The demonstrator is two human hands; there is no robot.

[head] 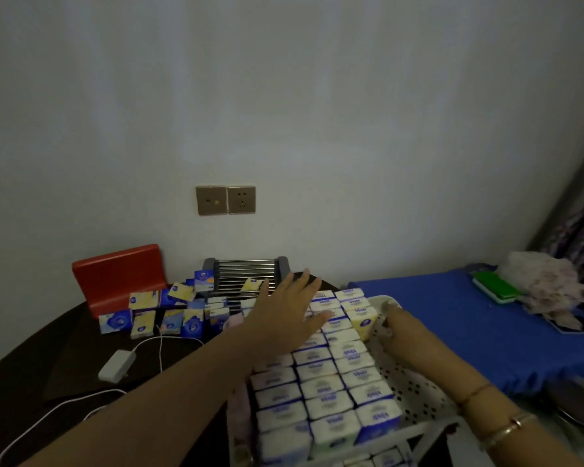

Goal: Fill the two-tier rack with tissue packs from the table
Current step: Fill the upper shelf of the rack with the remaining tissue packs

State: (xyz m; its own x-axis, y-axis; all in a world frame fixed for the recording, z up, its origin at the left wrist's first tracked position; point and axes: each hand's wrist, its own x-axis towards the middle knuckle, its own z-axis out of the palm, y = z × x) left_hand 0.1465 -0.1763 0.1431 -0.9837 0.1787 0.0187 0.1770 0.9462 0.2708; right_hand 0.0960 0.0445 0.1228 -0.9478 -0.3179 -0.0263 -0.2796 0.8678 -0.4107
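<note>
— Behind the dark table (64, 345), what's there?
— Pale wall (284, 96) with two brass sockets (225, 200), a red stand (122, 278) and a metal roller rack (246, 273) against it.
— And the packs?
— Loose packs (169, 315) lie in a heap near the stand. The white rack (415, 382) sits at the near right, its top tier filled with rows of packs (321, 389).
— Hands?
— Left hand (290, 311) is flat, fingers spread, over the far rows. Right hand (397, 323) is at the rack's far rim by a yellow pack (364, 320); its grip I cannot tell.
</note>
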